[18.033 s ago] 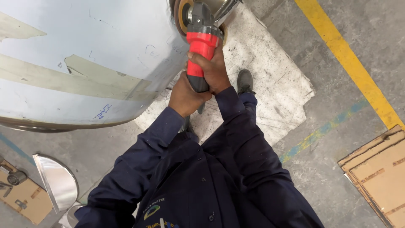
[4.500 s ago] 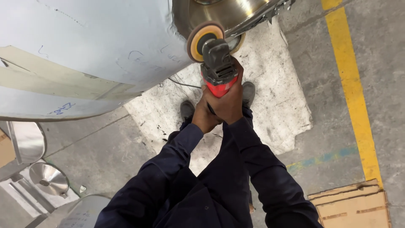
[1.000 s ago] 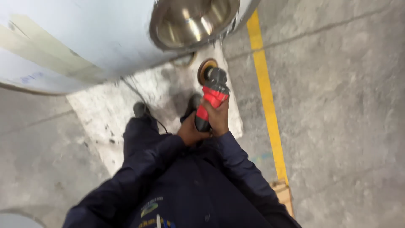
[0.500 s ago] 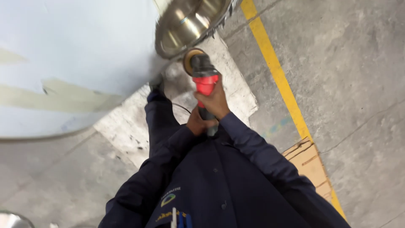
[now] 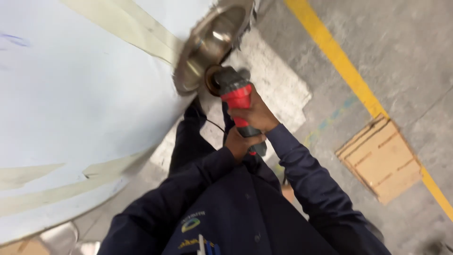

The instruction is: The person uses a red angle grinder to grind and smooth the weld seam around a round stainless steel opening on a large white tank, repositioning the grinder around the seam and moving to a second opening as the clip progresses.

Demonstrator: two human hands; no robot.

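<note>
Now both hands clamp the red angle grinder [image 5: 238,101]: right hand [image 5: 257,114] closed around its body, left hand [image 5: 237,143] gripping the rear handle. Its disc touches the steel dome [image 5: 210,40], up at twelve o'clock; cardboard [image 5: 382,163] lies at three o'clock.

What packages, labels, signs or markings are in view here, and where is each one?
Cardboard sheet: flat on the floor at right, brown, roughly square.
Yellow line: painted floor stripe running diagonally along the right.
Shirt badge: small oval, green and yellow, on the dark shirt at bottom.
Tape strips: pale beige bands across the light-blue tank.
</note>
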